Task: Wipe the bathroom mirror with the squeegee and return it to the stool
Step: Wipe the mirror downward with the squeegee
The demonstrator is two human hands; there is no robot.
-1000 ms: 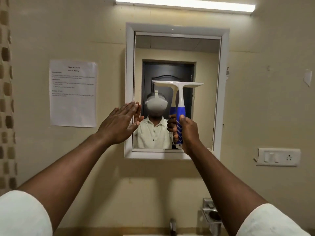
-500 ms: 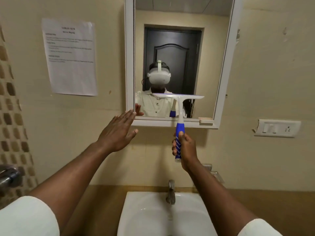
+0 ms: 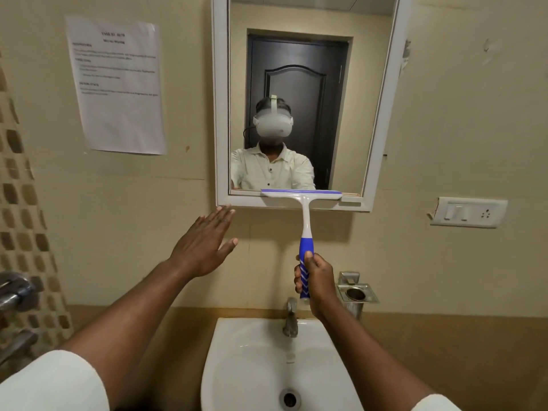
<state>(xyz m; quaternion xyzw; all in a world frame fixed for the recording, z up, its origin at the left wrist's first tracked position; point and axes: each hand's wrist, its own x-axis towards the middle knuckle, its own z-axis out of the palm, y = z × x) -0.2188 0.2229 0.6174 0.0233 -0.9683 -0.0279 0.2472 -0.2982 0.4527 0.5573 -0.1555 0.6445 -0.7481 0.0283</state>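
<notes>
I stand at a beige bathroom wall (image 3: pixel 444 114), facing the white-framed mirror (image 3: pixel 355 114) hung above the sink (image 3: pixel 243 366). The tap (image 3: pixel 290 317) rises at the sink's back edge, a steel holder (image 3: pixel 357 292) is fixed to the wall right of it, and a switch plate (image 3: pixel 468 212) sits further right.

A second ago the squeegee's blade lay across the middle of the glass; half a second ago it was near the bottom. Now the blade rests at the lower frame, along the bottom edge of the glass. I judge that stroke finished: the right part of the mirror has had one full downward pass. Whether the left part still needs wiping I cannot tell, since no streaks or water show. The stool is out of view, so the return is not yet begun.

My left hand (image 3: pixel 204 244) is flat and open, holding nothing, fingertips up near the frame's lower left corner; touching the wall or not, I cannot tell. My right hand (image 3: pixel 315 280) is clamped round the blue grip of the squeegee (image 3: pixel 305 215), white neck upright above the tap.

A printed sheet (image 3: pixel 118 84) is taped to the wall left of the mirror. Its heading seems to read "Mirror Wiping"; the rest is too blurred. I see no brand on the squeegee.
</notes>
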